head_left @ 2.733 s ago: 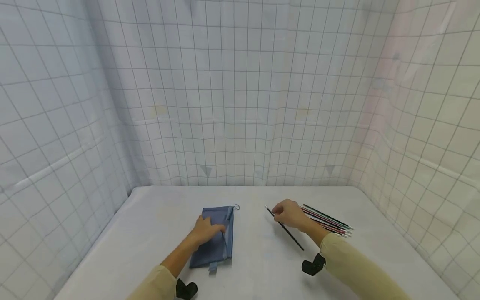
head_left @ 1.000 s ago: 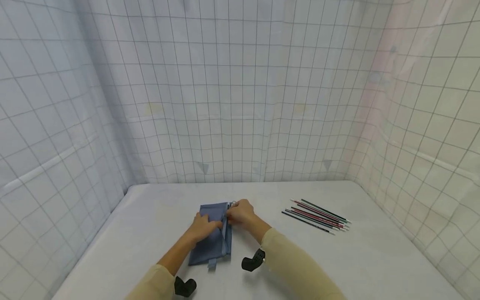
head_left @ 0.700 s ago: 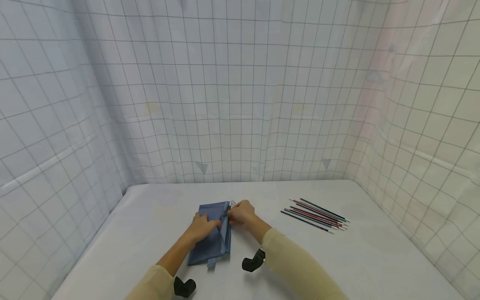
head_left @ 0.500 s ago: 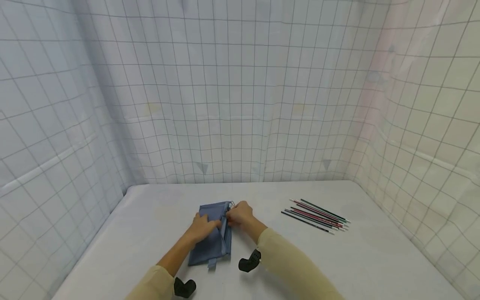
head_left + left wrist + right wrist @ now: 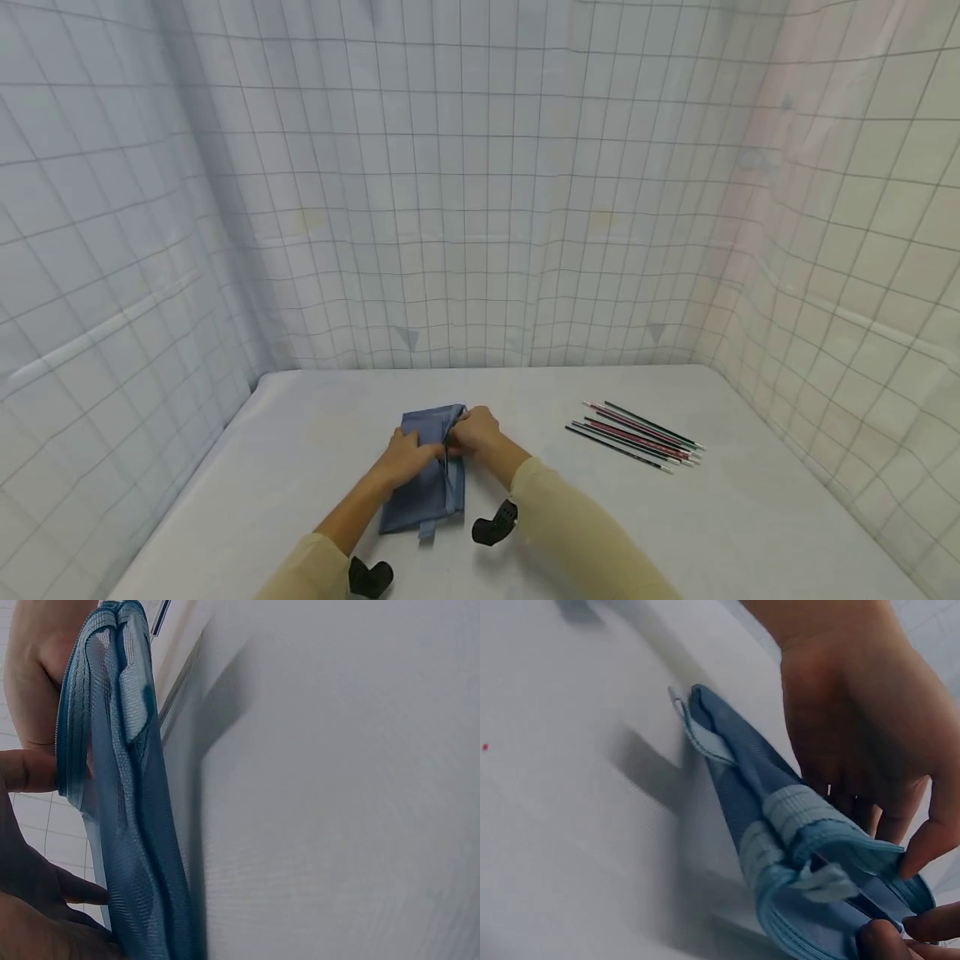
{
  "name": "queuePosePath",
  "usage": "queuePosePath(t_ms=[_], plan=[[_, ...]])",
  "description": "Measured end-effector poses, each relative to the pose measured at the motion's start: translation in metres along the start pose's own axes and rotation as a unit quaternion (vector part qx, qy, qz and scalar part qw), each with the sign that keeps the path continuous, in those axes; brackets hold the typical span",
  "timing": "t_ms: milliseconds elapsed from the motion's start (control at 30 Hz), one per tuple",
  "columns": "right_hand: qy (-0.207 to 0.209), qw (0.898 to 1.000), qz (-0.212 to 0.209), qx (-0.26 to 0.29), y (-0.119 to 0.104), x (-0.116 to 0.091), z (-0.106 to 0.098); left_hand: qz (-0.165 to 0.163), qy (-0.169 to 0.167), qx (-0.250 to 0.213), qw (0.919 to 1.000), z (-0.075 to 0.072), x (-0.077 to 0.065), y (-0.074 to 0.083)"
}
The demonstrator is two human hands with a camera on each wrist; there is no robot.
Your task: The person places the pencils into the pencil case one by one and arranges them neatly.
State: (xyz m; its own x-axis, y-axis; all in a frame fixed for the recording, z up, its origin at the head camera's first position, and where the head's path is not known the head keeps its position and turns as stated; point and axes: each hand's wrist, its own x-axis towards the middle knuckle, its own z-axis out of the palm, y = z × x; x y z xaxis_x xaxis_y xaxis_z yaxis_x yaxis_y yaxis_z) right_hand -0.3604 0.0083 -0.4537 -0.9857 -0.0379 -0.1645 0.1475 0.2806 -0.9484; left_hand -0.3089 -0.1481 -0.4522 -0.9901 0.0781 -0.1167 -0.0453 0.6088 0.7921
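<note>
A blue mesh zip pouch [image 5: 420, 492] lies on the table, its zippered right side gaping. My left hand [image 5: 405, 457] rests over the pouch and pinches the upper lip of the opening, which the right wrist view shows with the left hand [image 5: 862, 712] above it. At the far end of the opening is my right hand [image 5: 474, 432], with its fingertips [image 5: 881, 941] together at the zipper edge. A thin dark pencil [image 5: 877, 909] shows inside the mouth, running to those fingertips; most of it is hidden by the pouch. A pale fabric tab [image 5: 427, 530] sticks out at the near end.
Several pencils [image 5: 637, 433], dark green, black and red with white ends, lie in a loose slanting group to the right on the white table [image 5: 585, 525]. A white gridded curtain [image 5: 480, 208] closes off the back and both sides.
My right hand has left the spot beside the pencils, where it pinched a dark pencil, and come left to the pouch opening. Lately it has edged further inward. The left hand stays on the pouch.
</note>
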Motion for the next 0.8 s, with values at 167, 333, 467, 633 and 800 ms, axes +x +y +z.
queuePosePath(t_ms=[167, 333, 467, 633, 800], plan=[[-0.072, 0.990, 0.035, 0.117, -0.002, -0.004, -0.012, -0.003, -0.004, 0.002, 1.0000, 0.000, 0.002, 0.001], [-0.085, 0.989, 0.046, 0.109, -0.006, -0.005, -0.018, -0.004, -0.003, 0.008, 1.0000, 0.000, 0.002, 0.001], [-0.095, 0.990, 0.044, 0.089, -0.007, -0.007, -0.022, 0.000, -0.006, 0.014, 0.9999, 0.000, 0.002, 0.001], [-0.108, 0.991, 0.041, 0.066, -0.010, -0.010, -0.029, 0.001, -0.006, 0.025, 0.9997, 0.001, 0.002, -0.001], [-0.116, 0.992, 0.029, 0.047, -0.014, -0.011, -0.040, 0.002, -0.004, 0.024, 0.9997, 0.001, 0.002, 0.000]])
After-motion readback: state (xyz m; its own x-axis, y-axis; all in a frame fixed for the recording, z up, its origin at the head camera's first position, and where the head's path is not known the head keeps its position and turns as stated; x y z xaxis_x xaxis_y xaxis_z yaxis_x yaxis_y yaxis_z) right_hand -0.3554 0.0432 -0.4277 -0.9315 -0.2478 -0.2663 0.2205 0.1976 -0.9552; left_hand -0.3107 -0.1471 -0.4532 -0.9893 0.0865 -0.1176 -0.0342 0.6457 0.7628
